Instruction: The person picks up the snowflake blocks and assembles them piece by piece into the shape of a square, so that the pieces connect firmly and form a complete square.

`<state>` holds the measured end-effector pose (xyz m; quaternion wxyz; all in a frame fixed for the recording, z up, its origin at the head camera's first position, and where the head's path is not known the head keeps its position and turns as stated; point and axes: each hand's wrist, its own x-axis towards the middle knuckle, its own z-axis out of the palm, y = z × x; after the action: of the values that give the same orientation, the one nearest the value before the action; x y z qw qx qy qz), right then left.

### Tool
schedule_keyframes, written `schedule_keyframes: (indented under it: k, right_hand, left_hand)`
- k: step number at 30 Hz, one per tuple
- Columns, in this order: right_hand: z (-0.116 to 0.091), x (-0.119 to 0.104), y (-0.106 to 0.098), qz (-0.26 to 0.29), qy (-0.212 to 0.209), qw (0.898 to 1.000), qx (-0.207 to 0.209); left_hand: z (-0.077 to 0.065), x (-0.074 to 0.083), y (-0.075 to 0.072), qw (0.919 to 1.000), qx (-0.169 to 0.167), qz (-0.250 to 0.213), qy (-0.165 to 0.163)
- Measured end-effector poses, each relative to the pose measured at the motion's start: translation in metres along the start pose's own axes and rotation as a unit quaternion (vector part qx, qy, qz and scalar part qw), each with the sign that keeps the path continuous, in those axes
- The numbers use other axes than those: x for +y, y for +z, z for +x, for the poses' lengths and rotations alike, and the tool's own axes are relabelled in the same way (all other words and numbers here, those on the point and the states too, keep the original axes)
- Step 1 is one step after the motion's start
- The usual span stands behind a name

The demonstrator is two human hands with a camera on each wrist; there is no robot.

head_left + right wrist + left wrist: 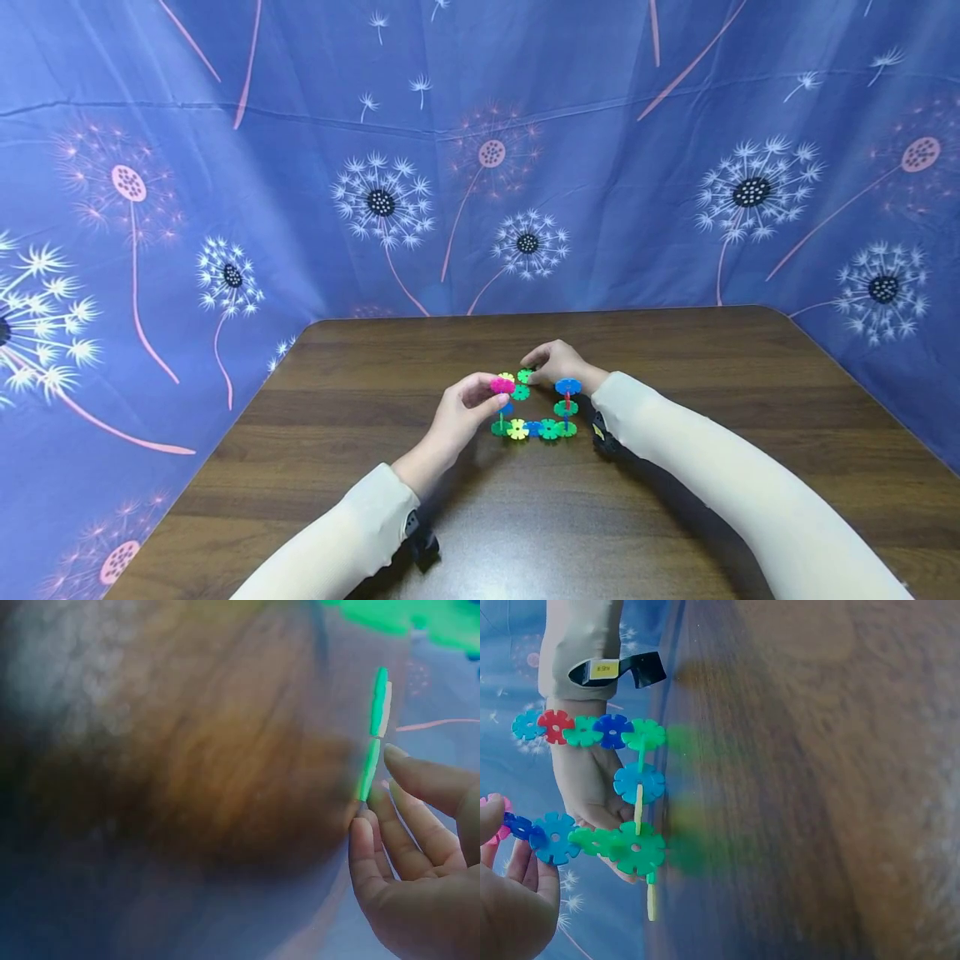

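Observation:
Notched flower-shaped plastic discs are joined into an upright frame with a row of discs, including a yellow disc (517, 429), along its front bottom. At the top of its left post, my left hand (463, 410) pinches a pink disc (502, 385) between thumb and fingers. My right hand (558, 362) reaches behind the frame and holds a green disc (370, 769), seen edge-on, at its fingertips. Another green disc (379, 701) and a pale one stand beside it. Topping the right post, a blue disc (567, 386) stands clear of both hands.
The frame stands on a brown wooden table (300, 483). A blue dandelion-print cloth (450, 75) hangs behind the table and along its left side. Each wrist carries a small black device, one of them the left camera (422, 537).

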<state>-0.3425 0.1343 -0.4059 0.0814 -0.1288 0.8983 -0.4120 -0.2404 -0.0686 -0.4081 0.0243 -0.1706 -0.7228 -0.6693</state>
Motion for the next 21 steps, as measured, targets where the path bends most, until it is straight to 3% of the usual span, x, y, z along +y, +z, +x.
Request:
schedule_keyframes:
  k: [5, 9, 16, 21]
  right_hand:
    - [0.007, 0.003, 0.003, -0.042, -0.036, 0.998, 0.021]
    - [0.009, 0.005, 0.003, -0.039, -0.042, 0.998, 0.036]
    - [0.002, 0.002, -0.003, 0.023, 0.006, 1.000, 0.009]
    - [-0.007, -0.007, -0.007, 0.075, 0.036, 0.996, -0.016]
  left_hand:
    - [-0.001, 0.001, 0.000, 0.9998, 0.016, 0.012, 0.004]
    - [-0.001, 0.002, 0.000, 0.9991, 0.029, 0.027, 0.015]
    - [-0.002, 0.010, 0.002, 0.9936, 0.066, 0.087, 0.030]
    - [-0.005, 0.019, 0.003, 0.9911, 0.079, 0.097, 0.045]
